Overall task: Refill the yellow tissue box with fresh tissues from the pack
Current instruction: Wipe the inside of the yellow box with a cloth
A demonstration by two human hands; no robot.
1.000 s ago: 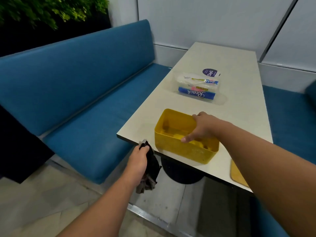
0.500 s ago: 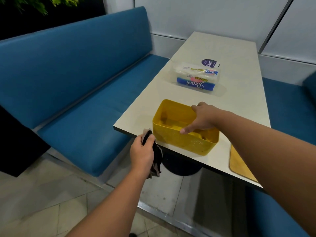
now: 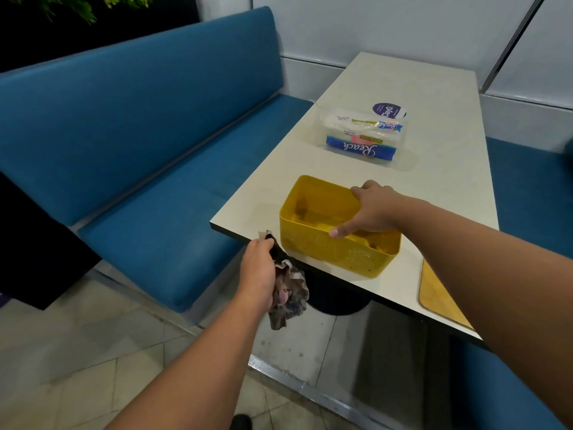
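An open-topped yellow plastic tissue box (image 3: 338, 234) sits at the near left corner of a long pale table (image 3: 440, 169), its lid off and nothing but bare plastic showing inside. The person's right hand (image 3: 369, 209) rests on the box's far rim, thumb outside the wall and fingers draped down into the box, so it holds that rim. The left hand (image 3: 259, 271) hangs just off the table's near edge, fingers curled tight around a crumpled dark patterned cloth (image 3: 288, 290) that dangles below the tabletop.

Farther along the table, well apart from the box, lies a clear plastic pack of white paper towels with a blue printed band (image 3: 362, 136), seemingly unopened. It looks light and soft, its wrapper slick, so it would likely squash under a hard squeeze; the short ends seem the best hold. A flat yellow lid-like panel (image 3: 440, 296) lies at the table's near right edge. Blue padded benches (image 3: 148, 119) flank the table.
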